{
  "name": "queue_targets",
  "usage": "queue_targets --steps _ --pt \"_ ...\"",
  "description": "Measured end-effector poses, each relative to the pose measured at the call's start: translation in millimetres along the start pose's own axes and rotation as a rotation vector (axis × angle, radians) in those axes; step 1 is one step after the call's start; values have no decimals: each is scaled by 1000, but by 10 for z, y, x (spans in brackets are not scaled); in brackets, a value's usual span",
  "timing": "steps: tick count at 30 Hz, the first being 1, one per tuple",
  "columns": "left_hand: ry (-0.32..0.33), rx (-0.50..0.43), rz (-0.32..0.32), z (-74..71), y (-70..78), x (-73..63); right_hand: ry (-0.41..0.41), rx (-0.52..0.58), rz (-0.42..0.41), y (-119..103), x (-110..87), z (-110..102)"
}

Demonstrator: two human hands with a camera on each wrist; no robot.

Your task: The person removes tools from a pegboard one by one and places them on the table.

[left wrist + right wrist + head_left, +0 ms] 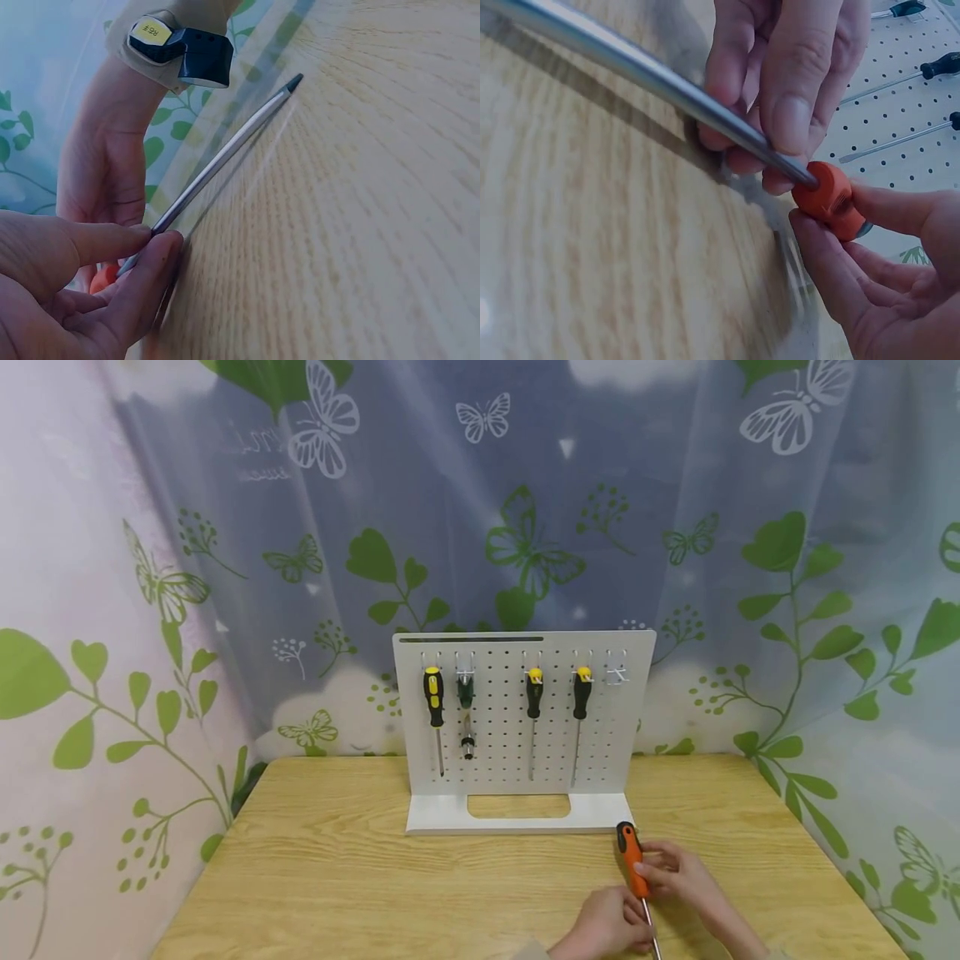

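An orange screwdriver with a black handle end lies between both hands, just in front of the pegboard's right corner. My right hand pinches its orange handle between thumb and fingers. With thumb and forefinger, my left hand pinches the metal shaft close to the handle. In the left wrist view the shaft runs out to a dark tip close over the table. Most of the handle is hidden there behind the fingers.
A white pegboard stands on the wooden table. From its hooks hang a yellow-black screwdriver, a dark green-handled tool and two black screwdrivers with yellow tops. A bare hook is at its upper right. Patterned curtains surround the table.
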State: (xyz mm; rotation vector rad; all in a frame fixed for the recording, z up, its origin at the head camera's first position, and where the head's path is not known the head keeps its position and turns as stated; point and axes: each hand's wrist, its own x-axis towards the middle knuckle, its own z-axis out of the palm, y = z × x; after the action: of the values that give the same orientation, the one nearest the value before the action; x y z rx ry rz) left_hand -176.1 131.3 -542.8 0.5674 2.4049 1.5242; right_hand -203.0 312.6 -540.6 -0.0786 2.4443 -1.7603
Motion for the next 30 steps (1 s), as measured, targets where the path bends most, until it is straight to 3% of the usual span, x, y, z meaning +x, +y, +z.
queue_targets --steps 6,11,20,25,30 --pt "4 45 0 9 3 -2 8 -16 21 11 -5 8" --pt "-15 -42 -83 10 27 22 -2 -21 34 -5 -7 4" --pt "-4 -68 -135 6 53 40 10 -104 40 -20 32 -2" --pt "-2 -102 -137 8 47 43 2 -114 41 -41 26 -15" --pt "-4 -38 -101 1 31 50 -12 -106 45 -31 23 -23"
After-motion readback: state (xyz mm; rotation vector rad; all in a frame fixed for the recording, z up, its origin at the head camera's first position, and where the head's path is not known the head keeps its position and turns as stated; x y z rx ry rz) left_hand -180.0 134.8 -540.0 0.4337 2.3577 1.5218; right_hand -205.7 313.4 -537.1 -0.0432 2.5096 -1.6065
